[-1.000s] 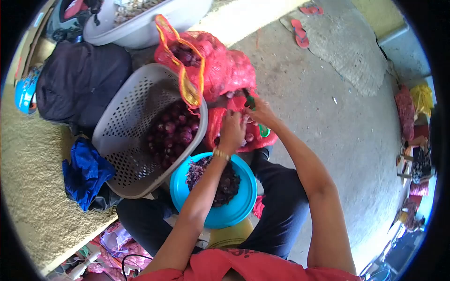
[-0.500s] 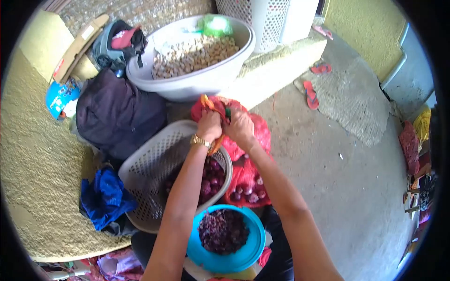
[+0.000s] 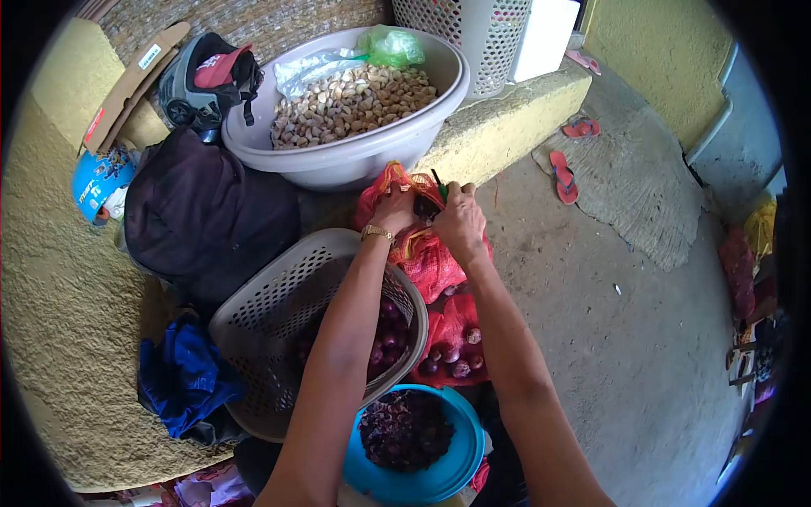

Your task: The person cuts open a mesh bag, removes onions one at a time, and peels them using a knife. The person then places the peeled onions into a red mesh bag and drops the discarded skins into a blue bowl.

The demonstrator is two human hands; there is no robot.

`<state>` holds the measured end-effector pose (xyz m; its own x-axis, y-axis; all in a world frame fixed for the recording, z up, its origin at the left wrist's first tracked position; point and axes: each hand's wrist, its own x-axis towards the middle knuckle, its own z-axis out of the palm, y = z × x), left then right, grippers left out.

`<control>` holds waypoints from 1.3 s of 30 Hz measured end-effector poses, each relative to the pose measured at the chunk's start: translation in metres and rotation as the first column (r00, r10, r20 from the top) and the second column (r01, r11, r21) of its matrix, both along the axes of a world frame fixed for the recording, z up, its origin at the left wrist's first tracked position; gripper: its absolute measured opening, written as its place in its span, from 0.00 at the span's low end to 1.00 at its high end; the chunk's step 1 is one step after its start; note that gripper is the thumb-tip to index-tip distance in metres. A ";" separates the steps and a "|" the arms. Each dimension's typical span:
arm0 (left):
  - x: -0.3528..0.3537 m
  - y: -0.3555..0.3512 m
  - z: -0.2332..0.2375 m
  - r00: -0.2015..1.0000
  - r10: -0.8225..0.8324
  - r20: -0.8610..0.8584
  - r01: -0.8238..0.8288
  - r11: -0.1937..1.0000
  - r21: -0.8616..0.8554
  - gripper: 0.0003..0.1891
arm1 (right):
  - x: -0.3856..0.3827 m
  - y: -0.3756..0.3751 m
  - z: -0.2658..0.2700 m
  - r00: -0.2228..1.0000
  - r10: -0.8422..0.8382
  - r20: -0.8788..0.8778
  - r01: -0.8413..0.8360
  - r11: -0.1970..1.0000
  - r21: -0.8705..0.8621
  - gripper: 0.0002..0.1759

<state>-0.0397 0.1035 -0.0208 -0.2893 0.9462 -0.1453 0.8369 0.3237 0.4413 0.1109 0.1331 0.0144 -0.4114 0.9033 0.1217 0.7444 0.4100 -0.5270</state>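
A red mesh sack (image 3: pixel 429 264) of onions stands in front of me, its mouth spread wider with dark contents showing inside. My left hand (image 3: pixel 395 211), with a gold watch at the wrist, is closed on the sack's left rim, fingers partly hidden. At the right rim my right hand (image 3: pixel 460 223) is closed around a thin green-and-dark tool (image 3: pixel 441 188), possibly a knife. Below lies another red mesh sack (image 3: pixel 452 351) with purple onions. Left of it, a grey perforated basket (image 3: pixel 279 262) holds more purple onions (image 3: pixel 389 334). A blue basin (image 3: pixel 467 439) nearest me contains dark onion skins (image 3: pixel 405 429).
A large pale tub (image 3: pixel 338 160) of garlic-like pieces (image 3: pixel 355 101) sits at the back, beside a raised ledge (image 3: pixel 515 127). Left are a dark backpack (image 3: pixel 207 211), a helmet (image 3: pixel 198 84) and blue cloth (image 3: pixel 190 372). Red flip-flops (image 3: pixel 563 177) lie on the concrete floor (image 3: pixel 608 355).
The sack's mouth has opened wider between my hands. My right hand has moved right, away from the left one, and the green-and-dark tool shows more. The camera view has shifted slightly.
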 end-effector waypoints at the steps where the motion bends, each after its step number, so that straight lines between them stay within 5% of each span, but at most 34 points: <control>1: 0.000 0.001 -0.003 0.998 -0.044 -0.049 0.043 0.999 -0.007 0.38 | 0.001 0.001 0.001 1.000 -0.002 0.006 0.002 1.000 -0.005 0.23; 4: 0.001 0.007 -0.024 0.992 -0.078 -0.098 0.088 0.991 0.099 0.40 | 0.008 0.011 -0.004 0.979 0.000 0.202 0.014 0.998 -0.066 0.32; 9: 0.005 0.010 -0.015 0.960 -0.137 -0.243 0.214 0.921 0.326 0.38 | 0.014 0.023 -0.022 0.993 -0.003 0.120 0.011 0.998 -0.069 0.31; 11: 0.005 0.014 0.032 0.964 -0.263 -0.034 0.257 0.958 -0.127 0.35 | 0.019 0.039 -0.032 0.994 0.026 0.104 -0.023 0.999 -0.032 0.29; 14: 0.002 0.031 0.020 0.957 -0.271 -0.103 0.264 0.961 -0.080 0.36 | 0.032 0.054 -0.026 0.974 0.010 -0.228 -0.102 0.913 -0.394 0.20; 15: 0.004 0.031 0.023 0.961 -0.257 -0.107 0.244 0.963 -0.117 0.38 | 0.035 0.054 -0.030 0.974 0.006 -0.227 -0.097 0.915 -0.392 0.20; 17: 0.013 0.022 0.023 0.957 -0.230 -0.177 0.206 0.968 -0.143 0.40 | 0.039 0.049 -0.040 0.977 -0.002 -0.214 -0.026 0.992 -0.127 0.21; 18: 0.012 0.017 0.019 0.947 -0.267 -0.181 0.267 0.963 -0.024 0.39 | 0.043 0.038 -0.041 0.990 -0.024 -0.139 0.032 0.998 0.057 0.24; 19: 0.012 0.014 0.021 0.934 -0.301 -0.190 0.323 0.941 0.097 0.39 | 0.045 0.033 -0.033 0.990 -0.024 -0.141 0.032 0.998 0.058 0.24; 21: 0.019 0.014 0.022 0.928 -0.350 -0.130 0.351 0.936 -0.014 0.37 | 0.051 0.022 -0.021 0.994 0.008 0.112 0.016 0.978 -0.210 0.29; 27: 0.020 0.001 0.016 0.947 -0.302 0.106 0.305 0.952 -0.014 0.33 | 0.065 0.030 -0.035 1.000 0.022 -0.019 -0.025 0.981 -0.192 0.27; 30: 0.002 0.011 -0.004 0.926 -0.230 0.300 0.288 0.943 -0.166 0.29 | 0.071 0.033 -0.032 0.993 0.024 -0.112 -0.052 0.967 -0.249 0.23; 32: 0.015 -0.007 0.048 0.896 -0.027 0.443 0.203 0.912 -0.356 0.26 | 0.071 0.033 -0.031 0.984 0.030 -0.174 -0.079 0.957 -0.281 0.21; 33: 0.015 -0.010 0.044 0.897 -0.026 0.440 0.201 0.912 -0.356 0.26 | 0.071 0.029 -0.032 0.961 0.037 -0.273 -0.122 0.945 -0.303 0.19; 35: 0.009 -0.012 0.030 0.805 -0.201 0.558 0.293 0.953 -0.079 0.26 | 0.070 0.024 -0.034 0.928 0.041 -0.370 -0.169 0.932 -0.322 0.18; 37: 0.021 -0.014 0.039 0.895 -0.176 0.409 0.252 0.958 -0.140 0.29 | 0.067 0.012 -0.021 0.939 0.053 -0.340 -0.175 0.925 -0.339 0.18; 39: 0.040 -0.020 0.050 0.959 -0.278 0.050 0.280 0.958 -0.066 0.33 | 0.066 0.011 -0.030 0.922 0.034 -0.386 -0.184 0.916 -0.357 0.17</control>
